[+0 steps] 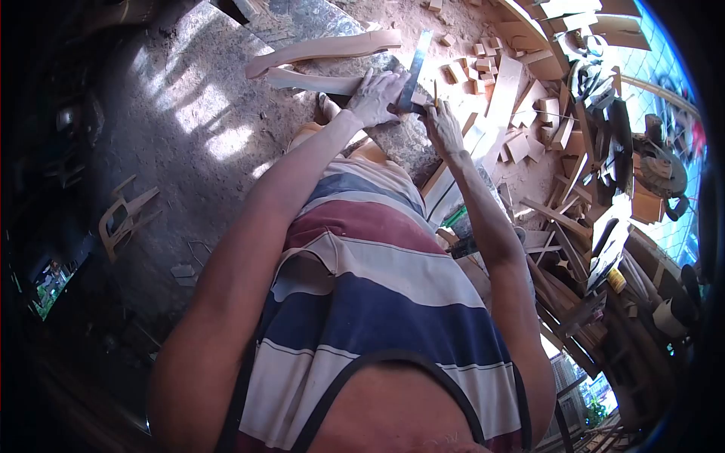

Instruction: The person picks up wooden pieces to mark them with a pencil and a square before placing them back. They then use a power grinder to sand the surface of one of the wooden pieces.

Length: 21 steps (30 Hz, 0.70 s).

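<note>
I'm in a woodworking shop: small offcut blocks (477, 66) and planks (504, 94) lie heaped around me, shaped curved wooden pieces (325, 47) lie ahead, sawdust covers the floor (189, 121), and a power saw (658, 175) sits among scrap at my right

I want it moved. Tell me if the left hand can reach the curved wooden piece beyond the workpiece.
Probably yes: the curved wooden piece lies uncovered just past the left hand, though that hand presses a steel square on the workpiece. The right hand holds a pencil.
</note>
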Tool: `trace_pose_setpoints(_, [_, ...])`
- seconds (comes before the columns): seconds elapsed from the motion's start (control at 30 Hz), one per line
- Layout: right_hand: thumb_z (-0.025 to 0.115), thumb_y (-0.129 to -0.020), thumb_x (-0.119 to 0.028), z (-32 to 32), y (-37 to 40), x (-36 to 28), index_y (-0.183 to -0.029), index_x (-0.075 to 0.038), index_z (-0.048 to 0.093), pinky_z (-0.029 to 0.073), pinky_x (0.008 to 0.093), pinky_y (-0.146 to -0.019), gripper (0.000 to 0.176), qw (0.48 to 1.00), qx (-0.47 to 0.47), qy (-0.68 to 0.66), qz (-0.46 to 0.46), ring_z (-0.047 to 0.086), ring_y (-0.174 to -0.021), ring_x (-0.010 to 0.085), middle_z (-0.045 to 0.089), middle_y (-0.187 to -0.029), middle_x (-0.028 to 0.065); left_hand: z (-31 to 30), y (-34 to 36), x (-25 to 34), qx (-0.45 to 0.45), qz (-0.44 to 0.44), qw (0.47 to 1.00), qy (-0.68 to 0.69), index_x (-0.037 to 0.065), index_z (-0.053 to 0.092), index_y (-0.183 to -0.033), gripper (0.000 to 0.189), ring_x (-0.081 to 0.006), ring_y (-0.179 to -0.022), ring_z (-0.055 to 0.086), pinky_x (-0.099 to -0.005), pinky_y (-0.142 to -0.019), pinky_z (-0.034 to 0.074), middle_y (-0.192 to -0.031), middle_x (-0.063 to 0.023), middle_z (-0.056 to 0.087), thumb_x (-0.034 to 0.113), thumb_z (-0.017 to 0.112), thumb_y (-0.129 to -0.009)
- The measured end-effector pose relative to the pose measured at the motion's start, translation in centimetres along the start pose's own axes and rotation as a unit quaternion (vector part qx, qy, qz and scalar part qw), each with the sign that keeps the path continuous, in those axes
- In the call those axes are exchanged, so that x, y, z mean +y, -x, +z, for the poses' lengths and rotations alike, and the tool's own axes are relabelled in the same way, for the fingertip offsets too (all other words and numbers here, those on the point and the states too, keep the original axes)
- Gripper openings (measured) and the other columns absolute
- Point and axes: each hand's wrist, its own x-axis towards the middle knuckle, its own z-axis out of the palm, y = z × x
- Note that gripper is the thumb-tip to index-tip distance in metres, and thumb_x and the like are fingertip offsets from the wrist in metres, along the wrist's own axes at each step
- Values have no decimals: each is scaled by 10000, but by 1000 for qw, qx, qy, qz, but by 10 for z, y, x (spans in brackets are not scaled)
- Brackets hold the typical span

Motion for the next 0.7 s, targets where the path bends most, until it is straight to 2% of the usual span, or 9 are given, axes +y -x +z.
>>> trace_pose_setpoints(0.03, [712, -995, -257, -1, 3, -1, -1217, 16, 599, 563, 514, -934, 370, 1000, -12, 10, -3, 615, -1166, 418, 617, -1252, 234, 2, 3, -6, 3, 1, 1000, 13, 230, 241, -1739, 1270, -339, -1572, 376, -602, -1339, 196, -1650, -132, 453, 468, 965, -724])
trace_pose_setpoints(0.07, [725, -1004, -256, -1, 10, -3, -1220, -10, 616, 563, 512, -856, 345, 1000, 7, 8, -26, 627, -1079, 413, 632, -1121, 217, 4, 6, -10, 6, 2, 1000, 26, 218, 209, -1749, 1310, -345, -1595, 342, -622, -1340, 175, -1676, -136, 418, 488, 967, -715])
trace_pose_setpoints(0.17, [731, -998, -259, 13, 10, 3, -1221, -10, 612, 562, 514, -858, 354, 998, 47, 3, -42, 620, -1098, 408, 632, -1111, 217, -3, 12, -6, 50, -14, 999, 6, 179, 175, -1755, 1375, -359, -1615, 300, -630, -1346, 154, -1707, -140, 358, 522, 973, -690])
trace_pose_setpoints(0.3, [744, -984, -240, 9, 5, 1, -1263, -15, 596, 548, 510, -881, 388, 1000, 6, 12, -18, 612, -1103, 408, 625, -1117, 220, -1, 19, 5, 51, -22, 998, 23, 172, 169, -1755, 1375, -371, -1620, 278, -641, -1343, 146, -1712, -147, 338, 526, 969, -695])
trace_pose_setpoints(0.33, [749, -978, -223, 9, 4, 1, -1269, -13, 591, 542, 514, -884, 392, 1000, 14, 13, -19, 612, -1096, 411, 624, -1114, 224, 5, 17, 4, 74, -17, 996, 45, 204, 238, -1741, 1307, -376, -1600, 308, -675, -1325, 156, -1661, -152, 409, 534, 961, -704])
trace_pose_setpoints(0.43, [698, -993, -222, 3, 4, -1, -1235, 6, 584, 558, 519, -881, 352, 1000, -2, 2, -18, 619, -1119, 422, 638, -1153, 248, 17, 11, 2, 87, -13, 996, -8, 226, 290, -1724, 1226, -351, -1548, 387, -696, -1288, 224, -1652, -121, 436, 520, 946, -730])
trace_pose_setpoints(0.47, [701, -992, -224, 1, 3, -2, -1233, 7, 583, 554, 520, -880, 355, 1000, -5, -3, -14, 617, -1114, 421, 637, -1151, 247, 21, 10, 1, 107, -2, 994, -22, 271, 396, -1678, 1102, -339, -1484, 450, -723, -1248, 263, -1562, -96, 519, 514, 926, -743])
trace_pose_setpoints(0.6, [713, -987, -227, 1, 2, -4, -1232, 11, 576, 545, 523, -888, 369, 1000, -11, -10, -4, 616, -1100, 417, 636, -1146, 245, 21, 9, -4, 103, 25, 994, -14, 295, 589, -1544, 896, -306, -1421, 502, -724, -1241, 274, -1389, -73, 602, 474, 932, -735])
trace_pose_setpoints(0.7, [719, -983, -224, -1, 4, -5, -1226, 12, 576, 543, 525, -900, 368, 1000, -4, -9, -9, 617, -1098, 417, 637, -1143, 245, 20, 8, -6, 95, 19, 995, 3, 290, 610, -1523, 869, -305, -1435, 501, -722, -1250, 264, -1406, -75, 599, 445, 942, -735])
